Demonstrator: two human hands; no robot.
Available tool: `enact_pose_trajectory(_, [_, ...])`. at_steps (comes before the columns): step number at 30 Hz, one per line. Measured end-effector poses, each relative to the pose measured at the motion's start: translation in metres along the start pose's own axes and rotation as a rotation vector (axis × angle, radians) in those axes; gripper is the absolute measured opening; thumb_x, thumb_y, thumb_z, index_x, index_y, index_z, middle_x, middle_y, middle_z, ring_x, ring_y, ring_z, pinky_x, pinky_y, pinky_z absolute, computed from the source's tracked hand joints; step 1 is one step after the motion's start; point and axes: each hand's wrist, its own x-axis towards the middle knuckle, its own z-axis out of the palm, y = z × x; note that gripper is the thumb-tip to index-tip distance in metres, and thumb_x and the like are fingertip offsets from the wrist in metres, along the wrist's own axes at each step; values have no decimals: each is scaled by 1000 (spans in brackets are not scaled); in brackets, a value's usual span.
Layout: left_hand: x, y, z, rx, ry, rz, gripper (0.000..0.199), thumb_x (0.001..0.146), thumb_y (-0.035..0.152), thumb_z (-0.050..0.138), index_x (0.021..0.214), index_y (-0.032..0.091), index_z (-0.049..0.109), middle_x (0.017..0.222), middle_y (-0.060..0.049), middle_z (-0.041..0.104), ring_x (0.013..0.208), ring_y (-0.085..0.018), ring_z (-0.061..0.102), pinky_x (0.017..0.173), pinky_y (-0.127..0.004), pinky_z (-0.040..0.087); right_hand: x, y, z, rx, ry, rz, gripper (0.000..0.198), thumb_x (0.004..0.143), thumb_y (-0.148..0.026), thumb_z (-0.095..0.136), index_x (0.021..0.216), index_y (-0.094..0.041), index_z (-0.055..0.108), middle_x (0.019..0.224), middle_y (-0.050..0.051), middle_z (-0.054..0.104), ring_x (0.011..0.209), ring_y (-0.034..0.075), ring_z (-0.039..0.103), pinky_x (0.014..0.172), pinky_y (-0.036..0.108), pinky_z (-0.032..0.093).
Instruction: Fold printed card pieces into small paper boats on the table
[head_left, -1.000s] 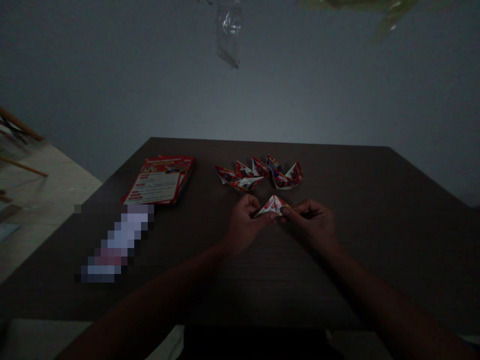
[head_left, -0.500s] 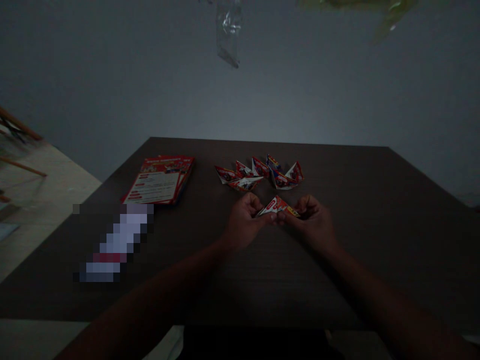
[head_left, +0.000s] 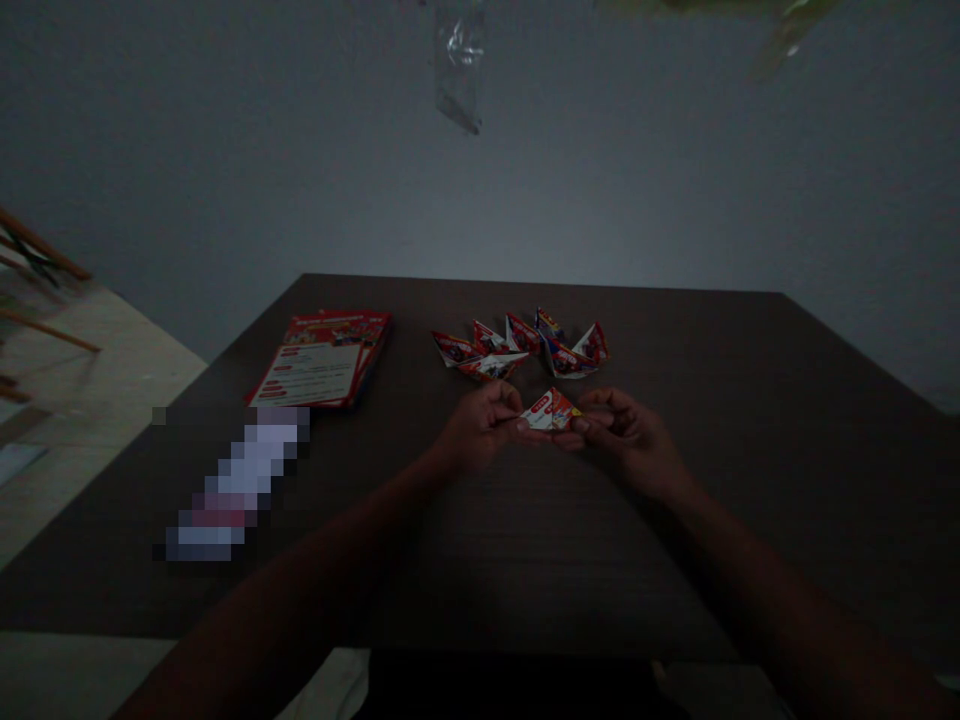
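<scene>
A small folded paper triangle (head_left: 551,410), printed in white, red and orange, is held above the table between my two hands. My left hand (head_left: 484,425) pinches its left corner with thumb and fingers. On the other side, my right hand (head_left: 626,435) grips the right corner, its thumb on the near face. Just beyond my hands lie several folded paper boats (head_left: 574,358) in red, blue and white, grouped close together. Parts of some boats are hidden behind others.
A stack of printed red flyers (head_left: 311,370) lies at the left of the dark table (head_left: 420,560). Nearer me is a pixelated oblong thing (head_left: 240,480) that I cannot make out. A pale wall (head_left: 637,200) rises behind the table, with a clear plastic piece (head_left: 459,70) on it.
Both hands have shifted their hold towards the outer corners of the folded paper, so more of its face shows. The boats and flyers stay in place; the view has moved slightly.
</scene>
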Motion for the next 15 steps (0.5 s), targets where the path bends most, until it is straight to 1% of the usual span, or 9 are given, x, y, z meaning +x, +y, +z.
enact_pose_trajectory(3, [1,-1,-3,12,-21,-16,36,67,30,75,81,18,44,73,-2,67,72,-22,70,71,-34,55,0,2,-4,-16,2,5,40,67,-35,76,97,-20,55,76,2,74,67,18,71,67,30,57])
enact_pose_trajectory(6, [1,-3,-6,5,-12,-1,35,68,28,73,84,18,43,73,-1,68,74,-23,71,71,-34,55,0,5,-6,-112,36,-20,41,67,-32,77,101,-19,58,75,2,74,66,16,70,63,25,55])
enact_pose_trajectory(8, [2,-4,-7,-7,4,18,35,69,26,73,84,18,41,72,0,67,74,-23,71,72,-35,55,-1,6,-7,-187,95,-75,38,65,-31,78,97,-19,61,73,2,73,64,15,68,60,24,54])
enact_pose_trajectory(12, [2,-4,-6,-10,45,51,35,70,25,72,83,18,40,69,1,67,71,-23,70,73,-37,55,-2,9,-7,-290,204,-233,26,65,-30,78,84,-19,64,70,2,71,64,14,67,61,24,53])
enact_pose_trajectory(15, [2,-4,-6,2,50,69,36,70,26,71,83,19,39,70,1,67,70,-22,70,73,-38,54,-2,9,-8,-373,256,-291,20,65,-31,77,78,-19,67,69,3,71,61,15,66,59,25,53])
